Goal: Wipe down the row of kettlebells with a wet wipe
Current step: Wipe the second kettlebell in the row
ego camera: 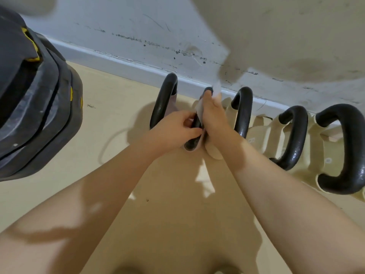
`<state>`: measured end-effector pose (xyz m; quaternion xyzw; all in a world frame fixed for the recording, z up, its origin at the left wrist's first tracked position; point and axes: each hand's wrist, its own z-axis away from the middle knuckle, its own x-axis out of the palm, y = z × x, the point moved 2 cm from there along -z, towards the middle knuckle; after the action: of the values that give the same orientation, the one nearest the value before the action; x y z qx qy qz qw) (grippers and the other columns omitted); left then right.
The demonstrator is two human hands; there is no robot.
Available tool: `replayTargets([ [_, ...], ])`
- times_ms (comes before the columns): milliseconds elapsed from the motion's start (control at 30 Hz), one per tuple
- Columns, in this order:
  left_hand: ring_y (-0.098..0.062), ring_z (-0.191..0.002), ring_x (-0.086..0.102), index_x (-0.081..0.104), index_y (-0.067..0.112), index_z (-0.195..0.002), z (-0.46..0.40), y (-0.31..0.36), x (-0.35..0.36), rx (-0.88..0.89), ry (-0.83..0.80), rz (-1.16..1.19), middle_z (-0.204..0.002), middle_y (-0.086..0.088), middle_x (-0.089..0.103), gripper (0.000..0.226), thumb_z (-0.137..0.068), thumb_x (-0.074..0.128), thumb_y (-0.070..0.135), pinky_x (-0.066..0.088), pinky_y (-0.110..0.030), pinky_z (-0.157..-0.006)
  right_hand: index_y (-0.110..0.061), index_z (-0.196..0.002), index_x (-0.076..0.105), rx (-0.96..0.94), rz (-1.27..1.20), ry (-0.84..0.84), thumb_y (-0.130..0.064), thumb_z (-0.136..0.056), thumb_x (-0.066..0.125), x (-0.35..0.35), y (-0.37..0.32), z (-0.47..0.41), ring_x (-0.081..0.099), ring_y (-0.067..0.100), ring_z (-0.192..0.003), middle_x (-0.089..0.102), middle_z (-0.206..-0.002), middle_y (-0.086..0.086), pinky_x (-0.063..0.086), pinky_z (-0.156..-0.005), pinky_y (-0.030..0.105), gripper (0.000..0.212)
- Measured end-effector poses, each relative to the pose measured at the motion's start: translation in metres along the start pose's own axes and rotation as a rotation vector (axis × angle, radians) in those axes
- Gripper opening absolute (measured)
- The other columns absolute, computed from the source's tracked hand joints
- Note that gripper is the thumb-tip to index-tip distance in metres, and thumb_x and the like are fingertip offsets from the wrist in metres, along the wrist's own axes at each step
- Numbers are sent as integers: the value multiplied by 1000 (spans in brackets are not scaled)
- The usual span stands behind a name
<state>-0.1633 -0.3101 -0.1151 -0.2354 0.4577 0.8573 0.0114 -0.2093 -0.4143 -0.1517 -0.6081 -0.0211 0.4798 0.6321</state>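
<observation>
Five kettlebells stand in a row along the base of a scuffed white wall (138,26), on a smooth beige floor (110,107). Each has a thick, rounded black handle with a faintly pitted, semi-gloss finish; the bodies that show are cream-coloured and smooth.

Both hands work on the second kettlebell from the left (194,133). The right hand (212,115) is closed around the upper part of its looped handle, pressing a thin, pale, crumpled wet wipe (216,89) against the metal; a loose end of the wipe sticks up above the fingers. The left hand (174,128) pinches the lower part of the same handle, fingers curled around the bar.

The leftmost handle (163,101) stands just beside the left hand, untouched. To the right sit a third handle (244,111), a fourth (294,135) and the largest one (349,147). At the far left looms a stack of dark, dusty rubber weight plates (39,107) with yellow markings.
</observation>
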Motion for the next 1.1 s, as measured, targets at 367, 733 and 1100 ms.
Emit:
replayTargets([
  [367, -13, -63, 51, 51, 17, -74, -1, -4, 2, 25, 23, -131, -72, -9, 60, 19, -76, 68, 26, 36, -14, -54, -15, -52, 45, -408, 798, -287, -29, -88, 28, -20, -24, -36, 50, 26, -73, 51, -64, 5, 37, -68, 34, 42],
  [733, -1, -76, 63, 54, 16, -103, 12, -19, 18, -119, 308, 388, -86, 9, 67, 44, -67, 79, 20, 43, -1, -57, -19, -71, 66, -865, 1139, -395, -31, -94, 14, -20, -25, 15, 52, 26, -89, 62, -75, -1, 27, -101, 37, 58],
  [1100, -20, -123, 50, 26, 12, -144, 38, -28, 3, -151, 204, 355, -129, -5, 53, 61, -88, 48, 1, 37, -34, -108, -8, -89, 70, -1014, 1483, -198, -8, -81, 24, 12, 7, 73, 60, 29, -78, 63, -74, 5, 34, -103, 50, 46],
])
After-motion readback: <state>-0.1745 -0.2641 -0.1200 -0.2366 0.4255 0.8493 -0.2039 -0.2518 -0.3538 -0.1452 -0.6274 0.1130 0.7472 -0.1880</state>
